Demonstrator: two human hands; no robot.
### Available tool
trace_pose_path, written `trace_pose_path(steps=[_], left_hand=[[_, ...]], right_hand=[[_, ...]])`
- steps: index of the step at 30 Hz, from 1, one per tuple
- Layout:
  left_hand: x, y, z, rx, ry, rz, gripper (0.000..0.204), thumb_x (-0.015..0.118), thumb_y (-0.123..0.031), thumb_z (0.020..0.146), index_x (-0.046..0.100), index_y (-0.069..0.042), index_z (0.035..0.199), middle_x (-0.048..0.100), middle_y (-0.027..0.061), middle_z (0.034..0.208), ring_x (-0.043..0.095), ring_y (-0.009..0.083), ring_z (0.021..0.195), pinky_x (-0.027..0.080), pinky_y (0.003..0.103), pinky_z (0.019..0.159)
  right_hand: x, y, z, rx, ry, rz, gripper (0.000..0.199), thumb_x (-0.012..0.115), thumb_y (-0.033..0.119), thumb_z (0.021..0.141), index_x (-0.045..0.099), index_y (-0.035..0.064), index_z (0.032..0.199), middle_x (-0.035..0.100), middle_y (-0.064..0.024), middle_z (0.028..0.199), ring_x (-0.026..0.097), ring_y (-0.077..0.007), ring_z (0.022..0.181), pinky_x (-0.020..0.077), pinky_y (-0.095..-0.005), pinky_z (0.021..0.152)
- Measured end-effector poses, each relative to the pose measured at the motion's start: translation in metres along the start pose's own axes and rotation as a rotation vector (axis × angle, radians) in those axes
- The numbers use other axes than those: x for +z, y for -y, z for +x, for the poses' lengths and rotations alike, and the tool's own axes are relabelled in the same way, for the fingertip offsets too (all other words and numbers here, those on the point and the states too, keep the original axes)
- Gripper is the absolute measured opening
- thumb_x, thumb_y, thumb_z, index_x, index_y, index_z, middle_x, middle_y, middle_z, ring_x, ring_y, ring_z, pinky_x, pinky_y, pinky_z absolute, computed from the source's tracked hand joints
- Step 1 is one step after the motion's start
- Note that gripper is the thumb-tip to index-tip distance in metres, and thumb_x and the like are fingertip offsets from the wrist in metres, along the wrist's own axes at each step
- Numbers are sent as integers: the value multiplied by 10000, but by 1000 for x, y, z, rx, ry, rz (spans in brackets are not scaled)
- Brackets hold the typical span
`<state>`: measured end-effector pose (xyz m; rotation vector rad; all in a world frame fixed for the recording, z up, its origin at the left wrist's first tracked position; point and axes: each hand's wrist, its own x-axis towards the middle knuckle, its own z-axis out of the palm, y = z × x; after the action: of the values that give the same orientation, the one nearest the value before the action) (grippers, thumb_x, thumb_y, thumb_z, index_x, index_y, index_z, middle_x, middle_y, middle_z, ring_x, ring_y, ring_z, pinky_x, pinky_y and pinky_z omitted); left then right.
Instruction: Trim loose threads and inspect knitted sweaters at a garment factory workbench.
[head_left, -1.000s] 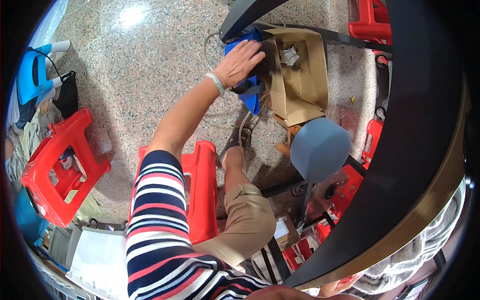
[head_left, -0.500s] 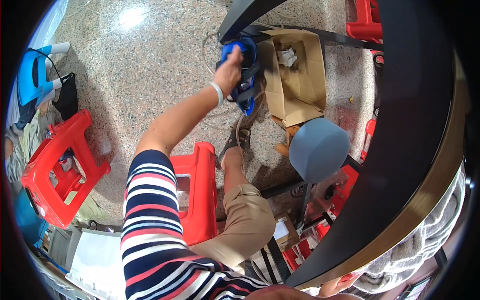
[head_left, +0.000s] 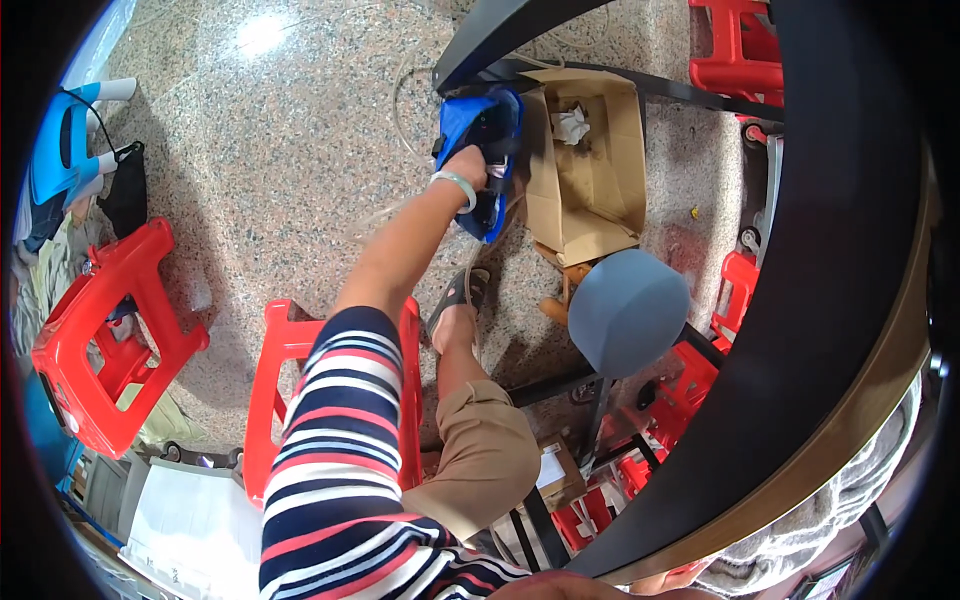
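Observation:
My left hand (head_left: 470, 168), with a pale bangle (head_left: 456, 190) at its wrist, reaches down into a blue bag (head_left: 462, 118) on the floor. The bag has dark straps and a dark inside, and its top gapes. My fingers are curled, their tips hidden in the bag; what they hold cannot be made out. Right beside the bag stands an open cardboard box (head_left: 622, 215) with a crumpled white paper (head_left: 571, 126) in it. At the bottom, a small part of my right hand (head_left: 668, 580) shows by the table edge, its fingers mostly hidden.
A dark table (head_left: 850, 250) with a wooden edge curves along the right. Red plastic stools (head_left: 268, 400) stand beside my leg and farther left. A rounded grey-blue seat (head_left: 628, 312) is near the box. A loose cable (head_left: 400, 110) lies on the speckled floor (head_left: 300, 150).
My left hand has moved down and lies deeper in the bag, its fingers now curled rather than stretched over it. More of the bag's blue top shows above the hand.

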<state>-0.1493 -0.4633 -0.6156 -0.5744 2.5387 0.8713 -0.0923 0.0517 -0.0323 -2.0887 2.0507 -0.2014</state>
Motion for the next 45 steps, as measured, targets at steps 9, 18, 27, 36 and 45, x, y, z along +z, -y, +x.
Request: trace_pose_path(steps=[9,18,27,36,45], left_hand=[[71,18,60,-675,-106,-1521,353,454,-183,885,605,5,1144,652,214,995,627,374,718,502,412,743],[110,83,35,-328,-155,-590,258,494,-179,862,695,-24,907,654,194,766,645,313,746,522,390,708],[-14,-4,34,-500,-324,-1968,337,537,-220,877,595,-96,1185,662,85,989,629,244,816,508,382,740],[-28,-45,51,-426,-211,-1905,339,548,-217,863,604,-70,1163,662,100,1000,631,263,840,502,373,759],[32,35,-9,-614,-184,-1683,344,560,-215,847,615,-40,1139,663,117,1012,633,285,866,494,362,780]], right_hand=[[205,25,141,1308,-297,-80,575,539,146,895,295,-61,1373,499,-33,792,381,-89,658,265,-230,560],[507,9,275,1017,30,-216,500,485,178,922,358,-31,1358,509,-76,1037,417,-158,929,308,-248,762],[683,-41,209,764,327,-541,447,430,211,950,420,0,1344,519,-118,1281,453,-228,1201,351,-266,965],[621,-89,216,1048,1006,144,598,556,308,939,337,-99,1319,572,-224,1142,577,-272,1064,469,-352,890],[215,57,-32,1375,283,106,646,556,279,940,261,-113,1360,485,-262,1240,520,-296,1144,434,-370,945]])
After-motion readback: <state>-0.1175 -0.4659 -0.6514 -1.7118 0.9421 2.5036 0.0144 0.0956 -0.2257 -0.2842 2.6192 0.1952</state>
